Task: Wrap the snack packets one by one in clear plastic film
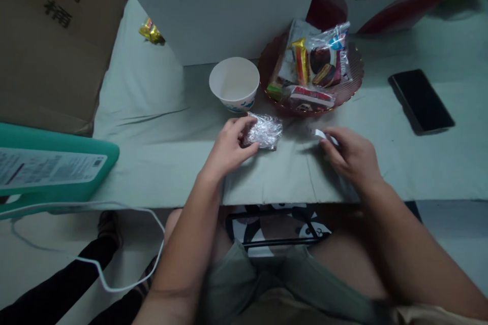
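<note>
My left hand (234, 144) grips the left side of a small packet in crinkled clear plastic (267, 131), its thumb and fingers at opposite edges. The packet lies low at the table's surface; something dark shows under the plastic near my fingers. To the right and apart from it, my right hand (353, 155) is closed on a small white strip-like piece (319, 133) that sticks out from between the fingers; its kind is unclear. A white paper cup (234, 81) with a blue print stands just behind my left hand.
A reddish glass dish (356, 81) holds several wrapped snacks (328, 61). A black phone (421, 101) lies at right. Cartons (236, 5) stand behind. At left are a cardboard box (53, 56), a gold wrapper (151, 31), a green container (76, 183) and a white cable (102, 277).
</note>
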Motion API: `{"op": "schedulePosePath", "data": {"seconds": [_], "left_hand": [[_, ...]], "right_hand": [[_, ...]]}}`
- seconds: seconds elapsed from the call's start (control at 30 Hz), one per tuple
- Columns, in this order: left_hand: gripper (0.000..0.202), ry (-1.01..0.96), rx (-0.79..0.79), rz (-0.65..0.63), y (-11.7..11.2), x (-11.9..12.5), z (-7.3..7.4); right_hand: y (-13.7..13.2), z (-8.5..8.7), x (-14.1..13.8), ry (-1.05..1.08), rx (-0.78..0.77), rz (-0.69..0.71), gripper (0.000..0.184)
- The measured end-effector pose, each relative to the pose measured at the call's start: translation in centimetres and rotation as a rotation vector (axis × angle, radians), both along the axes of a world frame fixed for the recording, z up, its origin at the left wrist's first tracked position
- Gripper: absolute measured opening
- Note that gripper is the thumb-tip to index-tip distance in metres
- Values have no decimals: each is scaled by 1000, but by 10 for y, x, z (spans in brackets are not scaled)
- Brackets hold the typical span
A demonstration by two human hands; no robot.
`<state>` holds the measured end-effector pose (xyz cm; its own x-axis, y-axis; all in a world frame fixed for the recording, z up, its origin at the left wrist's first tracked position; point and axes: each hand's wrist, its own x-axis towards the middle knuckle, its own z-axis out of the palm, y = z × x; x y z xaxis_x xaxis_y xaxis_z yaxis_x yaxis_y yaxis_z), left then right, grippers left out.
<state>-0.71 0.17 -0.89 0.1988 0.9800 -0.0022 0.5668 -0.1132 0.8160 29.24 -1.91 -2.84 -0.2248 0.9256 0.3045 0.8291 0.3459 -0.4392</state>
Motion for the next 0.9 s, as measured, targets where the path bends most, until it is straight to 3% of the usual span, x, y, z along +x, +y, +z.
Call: {"op": "schedulePosePath", "data": {"seconds": [0.13, 0.27, 0.37, 0.53, 0.67, 0.9], "left_hand": [[49, -67, -39, -58, -7, 5, -3], [61, -138, -110, -144, -13, 13, -6], [69, -122, -108, -144, -15, 16, -8], [61, -17, -53, -131, -13, 18, -10], [61, -16, -59, -138, -10, 21, -10], [63, 10, -88, -136, -9, 16, -1]], "right_hand": [[-10, 13, -32, 123, 3, 93, 33], [-10, 20, -51, 109, 56, 55, 30], [-9, 20, -57, 69, 80, 50, 30], [-10, 13, -64, -18, 39, 18, 29], [-9, 13, -51, -8, -28, -14, 25], [-4, 9, -1, -48, -67, -79, 30]]}}
